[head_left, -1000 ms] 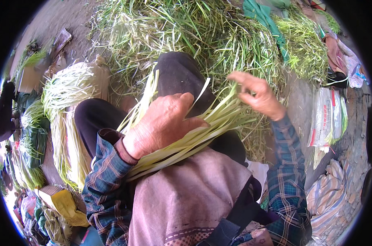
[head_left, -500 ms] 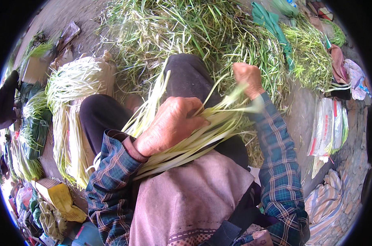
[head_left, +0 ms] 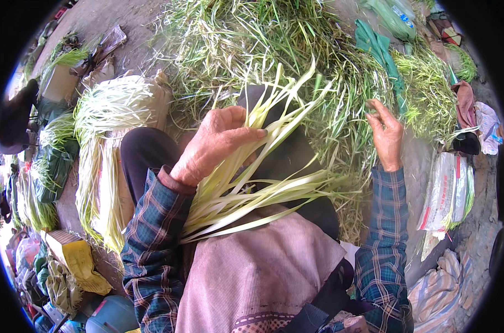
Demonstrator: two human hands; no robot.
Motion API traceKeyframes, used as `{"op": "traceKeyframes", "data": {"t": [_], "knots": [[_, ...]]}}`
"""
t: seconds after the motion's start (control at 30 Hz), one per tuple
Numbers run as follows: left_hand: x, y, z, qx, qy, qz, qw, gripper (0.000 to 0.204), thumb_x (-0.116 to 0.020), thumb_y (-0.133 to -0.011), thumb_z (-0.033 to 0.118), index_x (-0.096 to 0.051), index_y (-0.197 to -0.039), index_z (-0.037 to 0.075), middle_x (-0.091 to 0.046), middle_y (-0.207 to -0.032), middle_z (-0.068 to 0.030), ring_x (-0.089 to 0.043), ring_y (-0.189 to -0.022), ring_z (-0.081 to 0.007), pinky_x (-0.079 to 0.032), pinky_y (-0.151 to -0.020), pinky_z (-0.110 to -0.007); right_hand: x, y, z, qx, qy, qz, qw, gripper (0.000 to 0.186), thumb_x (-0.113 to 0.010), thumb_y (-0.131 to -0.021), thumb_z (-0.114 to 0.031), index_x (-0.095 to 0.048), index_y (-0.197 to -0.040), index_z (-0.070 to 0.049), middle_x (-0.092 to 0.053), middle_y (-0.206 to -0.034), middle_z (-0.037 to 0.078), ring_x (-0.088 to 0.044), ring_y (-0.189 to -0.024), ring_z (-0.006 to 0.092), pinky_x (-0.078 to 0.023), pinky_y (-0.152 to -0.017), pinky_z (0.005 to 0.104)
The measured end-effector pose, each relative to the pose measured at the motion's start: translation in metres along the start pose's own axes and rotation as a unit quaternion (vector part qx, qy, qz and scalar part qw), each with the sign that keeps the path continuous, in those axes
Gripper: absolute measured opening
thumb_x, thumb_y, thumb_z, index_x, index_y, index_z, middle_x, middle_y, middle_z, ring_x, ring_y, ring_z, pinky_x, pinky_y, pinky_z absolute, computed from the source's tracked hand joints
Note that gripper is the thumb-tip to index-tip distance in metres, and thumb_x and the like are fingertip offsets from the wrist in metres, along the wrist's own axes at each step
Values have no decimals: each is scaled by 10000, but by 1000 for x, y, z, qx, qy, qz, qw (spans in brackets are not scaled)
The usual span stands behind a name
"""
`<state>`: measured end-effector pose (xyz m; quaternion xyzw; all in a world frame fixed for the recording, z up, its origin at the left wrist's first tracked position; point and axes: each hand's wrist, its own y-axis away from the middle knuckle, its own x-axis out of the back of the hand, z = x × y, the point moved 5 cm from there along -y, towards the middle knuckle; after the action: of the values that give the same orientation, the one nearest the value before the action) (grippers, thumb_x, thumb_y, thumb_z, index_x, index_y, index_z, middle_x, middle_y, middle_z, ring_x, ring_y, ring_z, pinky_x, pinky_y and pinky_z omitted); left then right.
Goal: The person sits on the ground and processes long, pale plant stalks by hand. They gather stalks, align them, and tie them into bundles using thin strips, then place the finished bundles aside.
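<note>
My left hand is closed around a bunch of pale yellow chives, its thumb pressed over the long flat leaves. More loose chives lie beneath it, across my dark trousers and the pink ribbed cloth on my lap. Out to the right, my right hand is raised above the green litter, apart from the bunch. Its fingers are bent and spread, and I see no leaf in them. Behind the bunch, my dark knee is partly hidden.
A broad heap of green leaf trimmings covers the ground ahead. At left, pale chives are draped over a light-coloured block. A green cloth and a white printed bag lie at right. A yellow-sided box stands at lower left.
My left hand has lifted part of the bunch, whose tips now point up and away. My right hand has moved right, and its fist has opened. The view has shifted slightly.
</note>
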<state>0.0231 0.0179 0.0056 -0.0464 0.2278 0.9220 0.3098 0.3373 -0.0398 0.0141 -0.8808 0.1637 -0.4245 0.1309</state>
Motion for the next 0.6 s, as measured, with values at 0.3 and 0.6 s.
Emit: {"op": "traceKeyframes", "data": {"t": [0.3, 0.6], "knots": [[-14, 0, -1, -152, -213, 19, 965, 416, -755, -724, 338, -601, -836, -33, -579, -632, -82, -532, -578, -125, -440, -555, -321, -95, -23, -67, 257, 172, -116, 944, 534, -587, -750, 55, -505, -1248, -118, -540, -1211, 165, -668, -775, 209, -580, -589, 249], [2, -4, -9, -103, -129, 11, 986, 234, -692, -770, 184, -629, -812, -38, -599, -658, -32, -499, -615, -52, -432, -569, -252, -71, -25, -19, 135, 155, -140, 969, 534, -694, -719, -28, -532, -1223, -106, -570, -1184, 134, -577, -1065, 238, -490, -910, 306]]}}
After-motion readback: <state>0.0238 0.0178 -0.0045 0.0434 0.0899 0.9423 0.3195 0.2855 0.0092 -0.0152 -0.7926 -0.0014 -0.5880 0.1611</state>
